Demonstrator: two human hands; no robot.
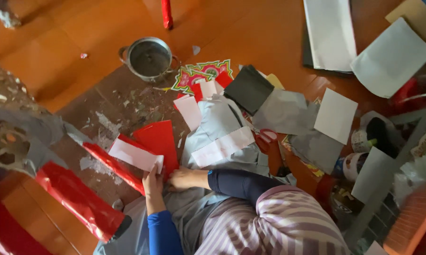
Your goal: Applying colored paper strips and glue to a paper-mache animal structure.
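Note:
My left hand [153,182], in a bright blue sleeve, grips the lower edge of a red paper sheet [159,140] that lies on the floor. A white strip [133,155] lies across the sheet's left side. My right hand [183,178], in a dark navy sleeve, rests right beside the left hand, its fingers closed on the same lower edge of the red sheet. A grey sheet [218,123] with another white strip [222,147] lies just right of my hands.
A metal pot [149,58] stands at the back. Red-handled scissors [266,138] lie among grey, black and white papers [335,115] on the right. A rolled red sheet [80,200] lies at the left. Tape rolls and cans [354,165] crowd the right side.

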